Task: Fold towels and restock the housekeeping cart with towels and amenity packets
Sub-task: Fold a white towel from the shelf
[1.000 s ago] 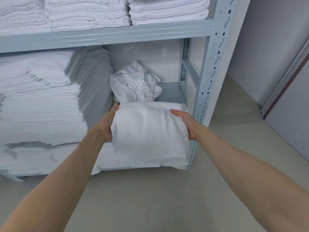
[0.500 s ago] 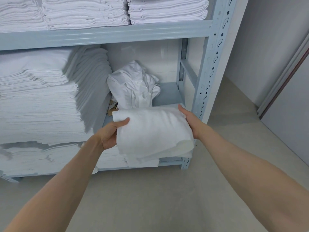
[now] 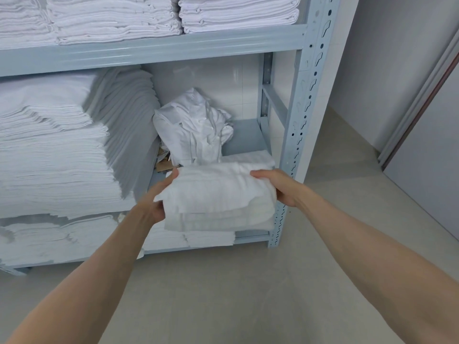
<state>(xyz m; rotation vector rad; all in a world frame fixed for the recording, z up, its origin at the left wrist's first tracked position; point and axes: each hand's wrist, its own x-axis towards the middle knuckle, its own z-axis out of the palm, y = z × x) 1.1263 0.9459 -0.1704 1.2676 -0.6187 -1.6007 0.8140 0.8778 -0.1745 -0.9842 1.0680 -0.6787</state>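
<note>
Head view: left hand (image 3: 155,202) and right hand (image 3: 278,186) grip folded towel (image 3: 218,197), fingertips hidden beneath.

You're facing a pale blue-grey slotted steel shelving rack (image 3: 301,135) against a white tiled wall (image 3: 211,80); beige smooth floor (image 3: 248,294), grey door panel (image 3: 427,165) at right.

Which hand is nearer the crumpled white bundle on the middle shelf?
Left. The left hand grips the folded towel just below the crumpled bundle; the right hand holds its far side, by the rack post.
</note>
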